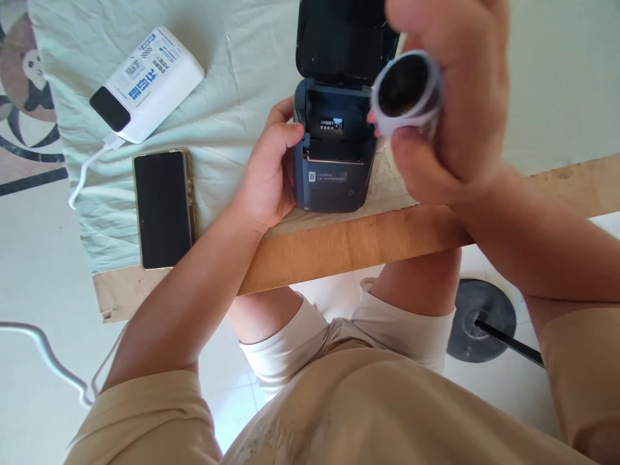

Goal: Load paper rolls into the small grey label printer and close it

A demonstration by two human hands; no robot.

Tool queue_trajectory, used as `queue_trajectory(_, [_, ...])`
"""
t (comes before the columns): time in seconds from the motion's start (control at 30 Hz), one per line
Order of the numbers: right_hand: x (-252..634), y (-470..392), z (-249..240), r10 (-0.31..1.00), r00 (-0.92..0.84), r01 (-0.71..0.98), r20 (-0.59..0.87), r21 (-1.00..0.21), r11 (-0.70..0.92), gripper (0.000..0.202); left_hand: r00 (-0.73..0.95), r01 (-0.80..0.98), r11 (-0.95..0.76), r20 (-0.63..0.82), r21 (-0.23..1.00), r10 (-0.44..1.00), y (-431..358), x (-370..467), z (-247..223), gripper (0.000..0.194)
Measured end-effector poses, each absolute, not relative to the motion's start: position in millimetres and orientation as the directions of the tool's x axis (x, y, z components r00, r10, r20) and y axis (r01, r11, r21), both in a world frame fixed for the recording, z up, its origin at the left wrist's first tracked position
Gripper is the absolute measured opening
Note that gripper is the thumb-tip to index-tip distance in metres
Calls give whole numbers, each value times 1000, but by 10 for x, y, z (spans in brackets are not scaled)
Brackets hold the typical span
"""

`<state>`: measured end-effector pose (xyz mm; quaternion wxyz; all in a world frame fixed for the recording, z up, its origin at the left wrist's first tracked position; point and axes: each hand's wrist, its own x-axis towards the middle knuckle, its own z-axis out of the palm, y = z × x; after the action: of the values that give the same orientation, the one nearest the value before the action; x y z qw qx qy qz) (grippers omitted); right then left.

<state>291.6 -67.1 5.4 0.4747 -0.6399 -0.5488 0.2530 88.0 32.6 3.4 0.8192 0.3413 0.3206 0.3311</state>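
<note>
A dark blue-black portable label printer rests near the table's front edge. Its black lid is swung up, so the hollow compartment with a small printed sticker shows. My left hand grips the printer's left side, the thumb on the rim and the fingers partly hidden behind the body. Above and to the right of the compartment, my right hand holds a small whitish roll, likely label paper, with its dark round middle facing me. The right fingers are slightly blurred, and the roll's far side is hidden.
At the left, a white power bank with a plugged-in white cable lies on the pale green cloth. A phone lies beside my left forearm. The wooden table edge runs in front of my lap; below stands a round black base.
</note>
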Motion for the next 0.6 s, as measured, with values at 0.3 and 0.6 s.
queue_trajectory(0.3, [2548,-358,298,940,31,909,339,-400,115,32,545,-287,518,-307,806,780,313,903,47,14])
queue_trajectory(0.6, [2648,-337,68,932,32,863,362,-480,157,9,549,-332,482,-249,811,798,327,896,-58,7])
